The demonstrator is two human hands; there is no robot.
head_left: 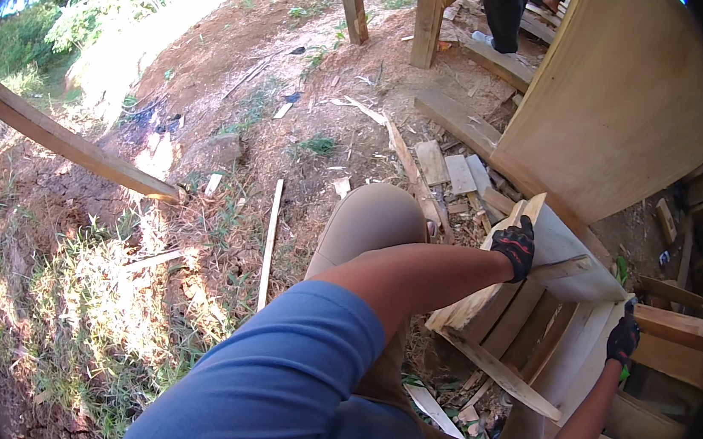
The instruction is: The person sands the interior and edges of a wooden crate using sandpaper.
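At three o'clock I see the gloved left hand (513,247) gripping the near edge of a slatted wooden crate (516,323), which sits toward four. The gloved right hand (623,338) touches its far corner; its closing I cannot tell. Beyond, at two, leans a plywood panel (629,103).

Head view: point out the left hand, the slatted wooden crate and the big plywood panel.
Left hand (515,250): head view, on its gloved back.
Slatted wooden crate (519,324): head view, on its inner slats.
Big plywood panel (625,103): head view, middle of its broad face.
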